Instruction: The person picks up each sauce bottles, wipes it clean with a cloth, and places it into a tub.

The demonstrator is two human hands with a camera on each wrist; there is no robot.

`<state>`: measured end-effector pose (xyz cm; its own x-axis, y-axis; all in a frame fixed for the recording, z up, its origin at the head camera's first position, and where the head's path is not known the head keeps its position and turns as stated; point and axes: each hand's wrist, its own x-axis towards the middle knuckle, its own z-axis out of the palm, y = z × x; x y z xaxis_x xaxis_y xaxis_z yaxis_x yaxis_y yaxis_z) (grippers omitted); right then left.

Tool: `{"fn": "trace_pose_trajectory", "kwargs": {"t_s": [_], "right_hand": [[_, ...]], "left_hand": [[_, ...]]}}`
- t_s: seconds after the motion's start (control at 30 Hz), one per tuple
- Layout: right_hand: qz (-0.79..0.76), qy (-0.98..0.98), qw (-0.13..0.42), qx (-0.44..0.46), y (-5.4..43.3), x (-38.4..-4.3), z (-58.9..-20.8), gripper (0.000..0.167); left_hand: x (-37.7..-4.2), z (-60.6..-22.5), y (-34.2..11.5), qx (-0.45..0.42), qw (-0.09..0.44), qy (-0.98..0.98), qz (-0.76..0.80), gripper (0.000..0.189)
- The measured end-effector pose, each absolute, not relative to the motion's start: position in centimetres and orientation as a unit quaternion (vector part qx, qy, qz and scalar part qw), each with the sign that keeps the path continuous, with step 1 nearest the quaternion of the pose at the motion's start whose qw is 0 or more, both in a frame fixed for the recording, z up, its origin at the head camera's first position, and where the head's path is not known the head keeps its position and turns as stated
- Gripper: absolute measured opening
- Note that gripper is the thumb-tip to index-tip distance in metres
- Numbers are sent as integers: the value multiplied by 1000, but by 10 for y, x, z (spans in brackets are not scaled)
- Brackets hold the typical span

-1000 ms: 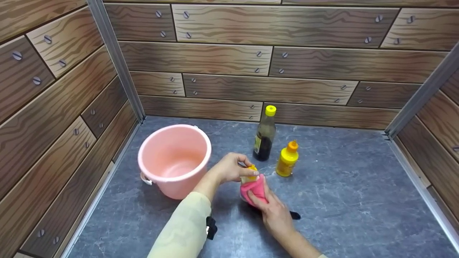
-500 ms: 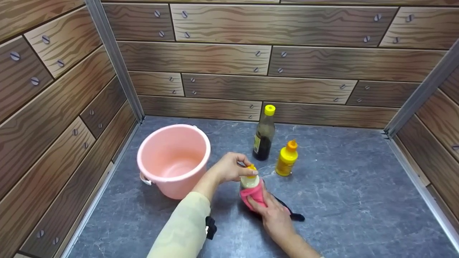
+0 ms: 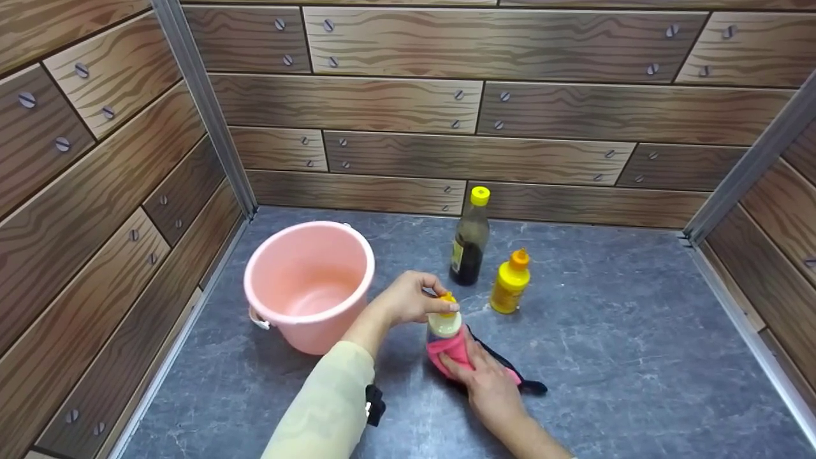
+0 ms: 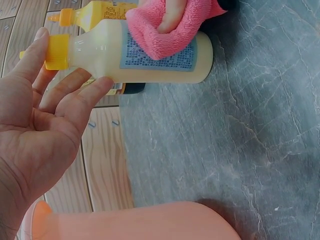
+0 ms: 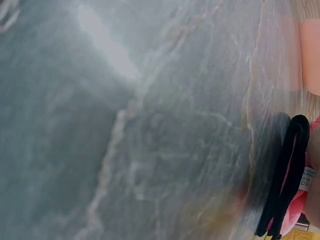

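Note:
A cream-coloured plastic bottle [image 3: 444, 326] with a yellow cap [image 4: 58, 52] and a blue label stands upright on the floor. My left hand [image 3: 408, 298] holds the cap between thumb and fingers. Around the bottle's lower part, my right hand [image 3: 492, 386] grips a pink towelling cloth [image 3: 449, 352] and presses it to the side. The left wrist view shows the cloth [image 4: 162, 32] over part of the label. A black strap or edging [image 5: 286, 180] trails from the cloth beside the right hand. The right wrist view shows only a sliver of that hand.
A pink bucket [image 3: 308, 326] stands to the left. Behind the hands are a dark sauce bottle [image 3: 470, 252] with a yellow cap and a yellow squeeze bottle [image 3: 510, 285] with an orange nozzle. Wood-patterned walls [image 3: 395, 105] enclose the grey marbled surface [image 3: 637, 344].
My right hand has slid the cloth down the bottle, baring its shoulder, and the black strap has shifted outward to the right. The left hand has stayed at the cap.

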<state>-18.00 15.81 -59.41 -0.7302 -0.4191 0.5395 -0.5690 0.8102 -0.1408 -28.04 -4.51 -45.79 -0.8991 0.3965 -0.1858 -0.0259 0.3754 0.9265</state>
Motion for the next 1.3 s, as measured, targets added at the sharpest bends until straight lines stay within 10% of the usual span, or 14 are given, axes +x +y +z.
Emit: {"fn": "trace_pose_trajectory", "kwargs": {"t_s": [1.3], "right_hand": [[89,-976,44,193,154,-179,-570,52]], "left_hand": [[-278,-459,-44,125,179,813,540,17]]}}
